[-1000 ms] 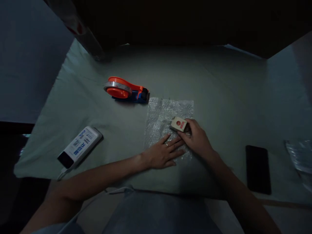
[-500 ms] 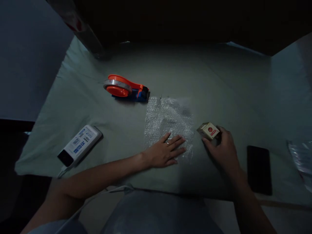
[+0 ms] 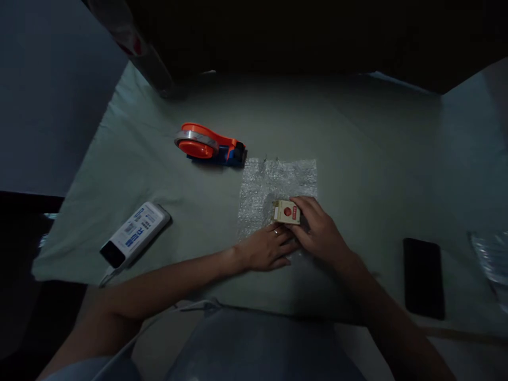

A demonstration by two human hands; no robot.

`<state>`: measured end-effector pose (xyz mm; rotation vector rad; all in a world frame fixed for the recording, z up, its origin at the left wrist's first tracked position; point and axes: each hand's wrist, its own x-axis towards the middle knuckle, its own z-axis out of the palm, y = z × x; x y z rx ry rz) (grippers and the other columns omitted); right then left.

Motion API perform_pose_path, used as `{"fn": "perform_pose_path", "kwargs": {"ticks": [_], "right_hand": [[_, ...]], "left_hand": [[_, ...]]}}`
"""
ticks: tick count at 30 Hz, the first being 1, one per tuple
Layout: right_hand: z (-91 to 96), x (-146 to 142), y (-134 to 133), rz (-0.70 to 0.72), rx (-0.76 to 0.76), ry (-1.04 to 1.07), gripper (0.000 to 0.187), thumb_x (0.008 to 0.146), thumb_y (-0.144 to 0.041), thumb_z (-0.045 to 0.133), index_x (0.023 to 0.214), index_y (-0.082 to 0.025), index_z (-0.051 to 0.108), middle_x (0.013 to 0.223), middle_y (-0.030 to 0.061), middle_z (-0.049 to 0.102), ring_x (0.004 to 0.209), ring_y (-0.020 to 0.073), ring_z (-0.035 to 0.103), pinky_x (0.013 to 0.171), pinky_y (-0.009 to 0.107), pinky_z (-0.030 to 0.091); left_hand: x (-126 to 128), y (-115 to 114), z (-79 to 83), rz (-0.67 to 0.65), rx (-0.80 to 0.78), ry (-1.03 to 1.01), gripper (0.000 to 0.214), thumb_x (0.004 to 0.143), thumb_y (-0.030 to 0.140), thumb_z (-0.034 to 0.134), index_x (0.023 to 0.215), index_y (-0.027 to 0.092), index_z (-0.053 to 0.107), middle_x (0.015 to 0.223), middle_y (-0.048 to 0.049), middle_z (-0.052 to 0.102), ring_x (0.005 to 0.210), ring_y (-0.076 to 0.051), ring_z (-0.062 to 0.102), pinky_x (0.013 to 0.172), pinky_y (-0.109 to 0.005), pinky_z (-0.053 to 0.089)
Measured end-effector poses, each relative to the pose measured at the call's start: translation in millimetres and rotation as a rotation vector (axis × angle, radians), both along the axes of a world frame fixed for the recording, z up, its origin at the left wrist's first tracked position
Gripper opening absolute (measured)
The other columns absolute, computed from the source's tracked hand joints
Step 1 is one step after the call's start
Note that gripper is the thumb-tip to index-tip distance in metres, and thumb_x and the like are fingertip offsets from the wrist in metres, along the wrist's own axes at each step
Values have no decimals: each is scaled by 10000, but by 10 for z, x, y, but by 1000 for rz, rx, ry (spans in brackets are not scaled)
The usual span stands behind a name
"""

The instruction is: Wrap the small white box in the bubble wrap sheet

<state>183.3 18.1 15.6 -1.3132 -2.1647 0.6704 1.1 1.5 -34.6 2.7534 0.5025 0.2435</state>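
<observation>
A square sheet of bubble wrap (image 3: 257,185) lies flat on the cloth-covered table. My left hand (image 3: 268,247) rests on its near part, fingers spread and a ring on one of them. Over the middle of the sheet is a small cream box (image 3: 287,212) with a red round mark and a red label. My right hand (image 3: 317,227) grips it from the right, close against the left hand's fingers. Whether the box touches the sheet I cannot tell.
An orange and blue tape dispenser (image 3: 212,145) stands beyond the sheet's left corner. A white power bank (image 3: 137,233) with a cable lies at left, a black phone (image 3: 424,278) at right. Clear plastic packaging (image 3: 492,259) is at the right edge. A large dark box (image 3: 297,37) borders the back.
My right hand has carried the small box leftward from beside the bubble wrap to above its middle. My left hand has stayed flat on the sheet.
</observation>
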Motion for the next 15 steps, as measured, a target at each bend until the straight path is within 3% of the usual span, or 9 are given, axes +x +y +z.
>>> {"fn": "perform_pose_path", "kwargs": {"ticks": [6, 11, 15], "right_hand": [[-212, -65, 120, 29, -116, -134, 444, 832, -192, 540, 1266, -163, 454, 1215, 147, 561, 1114, 281, 548, 914, 458, 491], [-186, -5, 86, 83, -91, -125, 444, 828, -207, 561, 1257, -176, 456, 1220, 139, 566, 1134, 276, 537, 941, 461, 478], [-184, 7, 56, 99, -63, -143, 436, 840, -222, 558, 1262, -179, 456, 1198, 139, 581, 1119, 274, 547, 943, 465, 475]], "left_hand": [[8, 11, 10, -51, 5, -42, 445, 948, 358, 419, 1291, 84, 490, 1300, -175, 542, 1244, -279, 481, 1114, -445, 290], [16, -41, 7, -123, 68, -60, 348, 964, 166, 350, 1258, 76, 510, 1297, -141, 570, 1244, -211, 500, 1125, -375, 303], [19, -79, 18, -138, 65, -27, 347, 955, 145, 355, 1253, 74, 518, 1296, -129, 573, 1222, -216, 518, 1101, -360, 341]]}}
